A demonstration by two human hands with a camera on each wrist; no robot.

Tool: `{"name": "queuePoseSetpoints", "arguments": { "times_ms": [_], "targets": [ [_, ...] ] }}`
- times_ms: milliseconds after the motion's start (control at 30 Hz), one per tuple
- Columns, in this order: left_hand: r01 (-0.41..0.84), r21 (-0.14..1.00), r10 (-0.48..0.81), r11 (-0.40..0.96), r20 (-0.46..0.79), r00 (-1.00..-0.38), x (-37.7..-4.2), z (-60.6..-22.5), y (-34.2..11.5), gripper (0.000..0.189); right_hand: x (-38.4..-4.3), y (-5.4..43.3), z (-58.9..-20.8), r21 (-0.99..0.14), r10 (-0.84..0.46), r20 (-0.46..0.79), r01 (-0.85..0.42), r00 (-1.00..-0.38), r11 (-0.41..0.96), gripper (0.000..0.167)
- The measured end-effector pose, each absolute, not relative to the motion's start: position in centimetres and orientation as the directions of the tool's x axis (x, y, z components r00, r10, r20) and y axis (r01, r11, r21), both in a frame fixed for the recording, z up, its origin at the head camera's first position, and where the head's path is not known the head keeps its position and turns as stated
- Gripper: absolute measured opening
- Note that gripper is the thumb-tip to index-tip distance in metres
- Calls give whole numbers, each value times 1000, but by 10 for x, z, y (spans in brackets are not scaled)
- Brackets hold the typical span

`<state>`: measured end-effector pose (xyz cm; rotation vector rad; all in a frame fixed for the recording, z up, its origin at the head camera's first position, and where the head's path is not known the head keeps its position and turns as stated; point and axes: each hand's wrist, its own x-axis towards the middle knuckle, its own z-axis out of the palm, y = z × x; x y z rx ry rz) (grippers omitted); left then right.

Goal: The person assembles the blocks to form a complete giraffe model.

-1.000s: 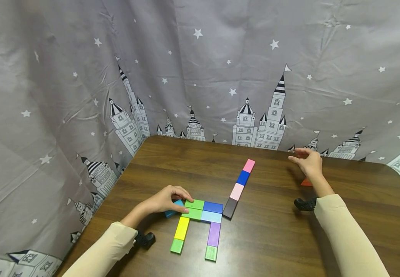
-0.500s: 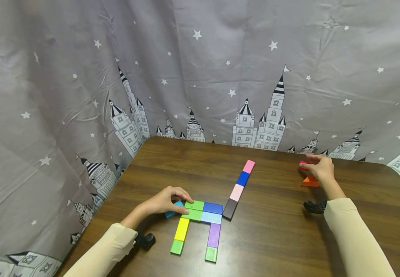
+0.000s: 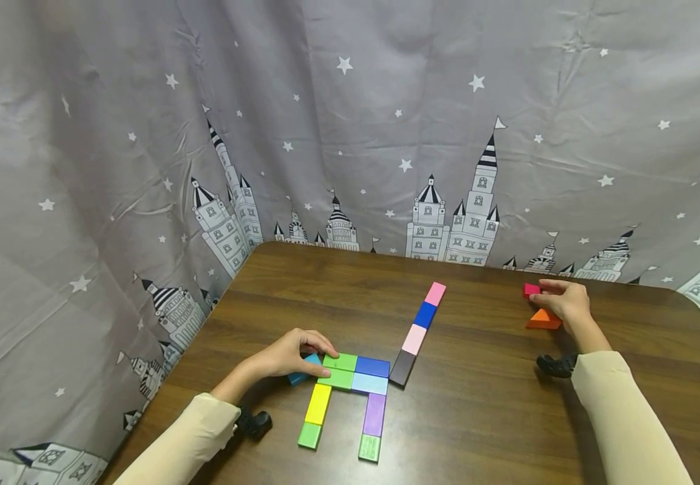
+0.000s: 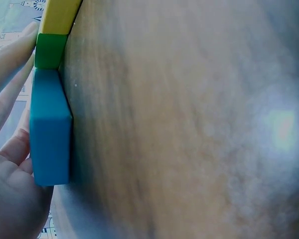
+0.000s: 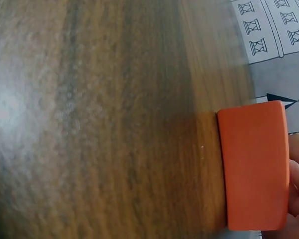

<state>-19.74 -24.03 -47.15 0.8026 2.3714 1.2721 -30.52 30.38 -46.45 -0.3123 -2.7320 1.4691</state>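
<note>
My left hand [image 3: 294, 353] rests at the left end of two green blocks [image 3: 340, 362], thumb and a fingertip touching them. Partly beneath that hand lies a blue block [image 3: 304, 369], which also stands large beside the fingers in the left wrist view. At the far right, the thumb and fingers of my right hand [image 3: 568, 304] are at the right end of a small red block [image 3: 530, 289]; whether they pinch it is unclear. An orange slant-sided block [image 3: 544, 320] lies just in front of the red one, under the right hand.
Beside the green blocks lie a dark blue block [image 3: 372, 366] and a light blue one [image 3: 370, 382]. Yellow [image 3: 319, 403] and purple [image 3: 375, 414] blocks run toward me, each ending in green. A slanting row starts with a dark block [image 3: 402, 367]. Behind the table hangs a grey curtain [image 3: 350, 135].
My right hand has moved right and slightly toward me, uncovering the red block and more of the orange one; its thumb and fingers are closer together. The left hand has stayed still.
</note>
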Motion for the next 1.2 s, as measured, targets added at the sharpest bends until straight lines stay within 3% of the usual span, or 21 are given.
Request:
{"name": "queuePoseSetpoints", "arguments": {
  "times_ms": [1200],
  "targets": [
    [316,838,620,444,-33,-784,-197,-471,-241,29,-304,308,-464,-750,177,-7,122,-984,650,45]
  ]
}}
